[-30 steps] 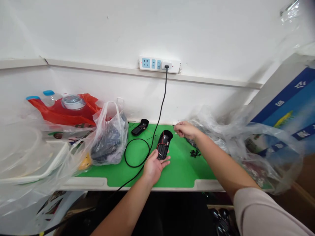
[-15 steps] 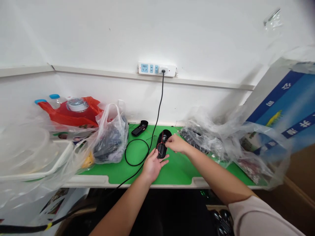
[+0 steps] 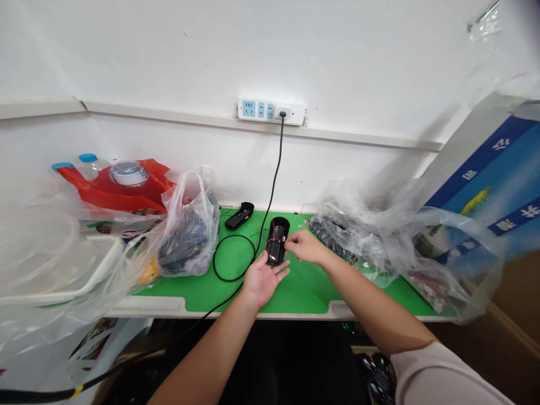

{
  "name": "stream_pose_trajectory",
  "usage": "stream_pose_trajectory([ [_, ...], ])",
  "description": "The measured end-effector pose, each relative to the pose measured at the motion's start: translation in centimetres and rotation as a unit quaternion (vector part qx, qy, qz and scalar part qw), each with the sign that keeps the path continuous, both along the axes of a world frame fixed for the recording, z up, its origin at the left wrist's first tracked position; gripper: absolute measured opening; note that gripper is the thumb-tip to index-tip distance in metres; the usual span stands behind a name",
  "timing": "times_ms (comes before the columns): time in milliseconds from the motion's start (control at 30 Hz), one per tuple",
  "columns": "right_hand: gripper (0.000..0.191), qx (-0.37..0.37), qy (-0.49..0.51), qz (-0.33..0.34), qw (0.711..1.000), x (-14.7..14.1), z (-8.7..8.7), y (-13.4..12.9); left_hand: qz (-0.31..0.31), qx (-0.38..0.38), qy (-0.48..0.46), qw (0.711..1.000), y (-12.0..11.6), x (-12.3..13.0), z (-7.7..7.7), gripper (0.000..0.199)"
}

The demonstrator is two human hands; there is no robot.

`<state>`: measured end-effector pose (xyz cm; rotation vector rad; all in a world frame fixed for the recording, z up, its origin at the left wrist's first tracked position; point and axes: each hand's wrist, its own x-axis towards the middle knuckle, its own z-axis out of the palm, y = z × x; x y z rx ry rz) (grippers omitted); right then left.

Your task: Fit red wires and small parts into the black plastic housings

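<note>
A black plastic housing [image 3: 277, 243] with thin red wires across its hollow inside is tilted above the green tabletop. My left hand [image 3: 265, 279] holds it from below, thumb at its near left edge and fingers reaching under it. My right hand [image 3: 304, 246] is at the housing's right edge, thumb and fingertips pinched together. Whatever sits between those fingertips is too small to make out. A similar black housing [image 3: 239, 216] lies on the table further back and to the left.
A black cable [image 3: 276, 169] drops from the power strip [image 3: 271, 111], loops on the green table [image 3: 307, 292] and runs off left. Stuffed plastic bags [image 3: 189, 236] and a red bag [image 3: 113, 188] stand left. Right are clear bags [image 3: 371, 219] and a blue printed box [image 3: 506, 163].
The housing has turned more upright, its hollow side facing me. My right hand has shifted slightly right, from over the wires to the housing's edge.
</note>
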<state>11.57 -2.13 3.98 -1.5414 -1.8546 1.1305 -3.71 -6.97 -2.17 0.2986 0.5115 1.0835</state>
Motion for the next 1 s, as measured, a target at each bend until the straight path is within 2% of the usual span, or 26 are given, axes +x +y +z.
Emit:
stream_pose_trajectory([
  [133, 0.014, 0.032, 0.128, -0.079, 0.988, 1.4, -0.7, 0.4, -0.015, 0.009, -0.006, 1.000, 0.0, -0.2, 0.2, 0.036],
  [267, 0.022, 0.033, 0.287, -0.157, 0.944, 3.6, -0.3, 0.9, -0.055, 0.033, 0.010, 0.998, -0.2, -0.2, 0.2, 0.040],
  [333, 0.033, 0.011, 0.320, -0.146, 0.936, 5.0, 0.2, 0.8, -0.082, 0.058, 0.029, 0.994, -0.4, 0.0, 0.3, 0.039],
  [400, 0.038, -0.009, 0.311, -0.111, 0.944, 6.3, 0.7, 0.5, -0.115, 0.090, 0.046, 0.988, -0.6, 0.1, 0.4, 0.036],
  [567, 0.037, -0.077, 0.190, -0.035, 0.978, 8.9, 1.7, -2.0, -0.185, 0.140, 0.078, 0.970, -1.2, 0.3, 0.9, 0.034],
  [700, 0.045, -0.144, 0.204, 0.007, 0.968, 10.2, 1.9, -5.0, -0.221, 0.148, 0.111, 0.957, -1.2, 0.5, 0.8, 0.035],
  [800, 0.048, -0.156, 0.207, 0.019, 0.966, 10.7, 1.6, -6.9, -0.246, 0.135, 0.132, 0.951, -1.1, 1.2, 0.7, 0.034],
  [867, 0.046, -0.144, 0.198, 0.003, 0.970, 10.9, 1.3, -8.0, -0.219, 0.116, 0.140, 0.959, -1.6, 1.3, 1.1, 0.031],
  [933, 0.043, -0.127, 0.204, -0.027, 0.970, 11.2, 1.2, -8.9, -0.135, 0.104, 0.167, 0.971, -3.1, 0.7, 1.8, 0.027],
  [1000, 0.043, -0.116, 0.223, -0.059, 0.966, 12.0, 1.2, -9.9, -0.044, 0.104, 0.215, 0.970, -5.5, -0.9, 2.5, 0.024],
])
